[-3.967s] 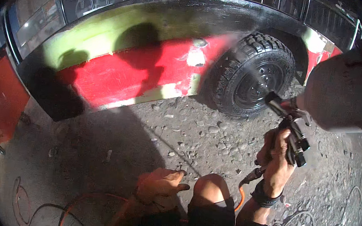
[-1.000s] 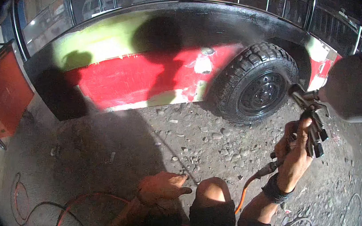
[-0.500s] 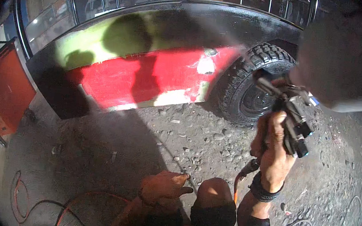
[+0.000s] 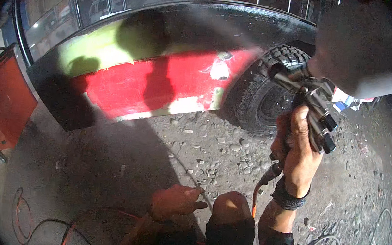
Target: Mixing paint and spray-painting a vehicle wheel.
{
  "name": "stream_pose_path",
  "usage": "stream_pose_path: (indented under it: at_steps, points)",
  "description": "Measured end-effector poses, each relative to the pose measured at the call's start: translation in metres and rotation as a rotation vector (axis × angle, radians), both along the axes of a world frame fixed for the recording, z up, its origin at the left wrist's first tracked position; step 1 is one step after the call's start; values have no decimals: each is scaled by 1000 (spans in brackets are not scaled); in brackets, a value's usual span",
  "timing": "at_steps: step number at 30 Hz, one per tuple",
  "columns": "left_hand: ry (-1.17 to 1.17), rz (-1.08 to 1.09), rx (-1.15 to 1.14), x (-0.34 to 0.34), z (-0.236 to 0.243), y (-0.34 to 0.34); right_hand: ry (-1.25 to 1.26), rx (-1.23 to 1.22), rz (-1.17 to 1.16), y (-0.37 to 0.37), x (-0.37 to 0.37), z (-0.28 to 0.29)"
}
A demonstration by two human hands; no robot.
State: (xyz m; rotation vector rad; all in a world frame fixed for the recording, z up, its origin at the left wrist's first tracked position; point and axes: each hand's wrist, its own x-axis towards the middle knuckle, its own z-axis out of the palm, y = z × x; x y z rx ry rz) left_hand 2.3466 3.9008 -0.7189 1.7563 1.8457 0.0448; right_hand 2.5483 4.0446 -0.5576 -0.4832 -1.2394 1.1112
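Note:
My right hand (image 4: 301,151) is closed round the grip of a metal spray gun (image 4: 313,94), its nozzle facing the vehicle panel. A large greyish cup (image 4: 366,52) sits on the gun. A pale mist streak crosses the dark upper panel beyond the nozzle. The panel (image 4: 132,84) has red, yellow-green and black areas, with dark shadows over them. By my raised knee (image 4: 233,214), my left hand (image 4: 177,202) is low and shaded, with thumb and forefinger apart and nothing visible between them. An orange air hose (image 4: 255,202) hangs below the gun.
A knobbly black tyre (image 4: 266,96) stands right of the panel. Stones litter the rough ground (image 4: 230,160). Hoses (image 4: 68,229) loop at lower left, and a pale hose (image 4: 332,242) lies at lower right. An orange board (image 4: 7,98) stands at far left.
My right hand and the spray gun have shifted slightly up and left in view, and the cup has tilted a little. My left hand stays in place.

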Motion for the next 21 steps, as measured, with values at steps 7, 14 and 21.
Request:
stream_pose_path:
  at_steps: [7, 14, 21]
  points:
    - [24, 17, -3, -5, -12, 0, 10, -90, -158, 31, 36, -5]
    - [13, 54, -137, 2, 5, 6, 43, -55, -513, 49, 61, -13]
    - [-6, 66, -213, 2, 4, 5, -169, -124, -482, 41, 78, -53]
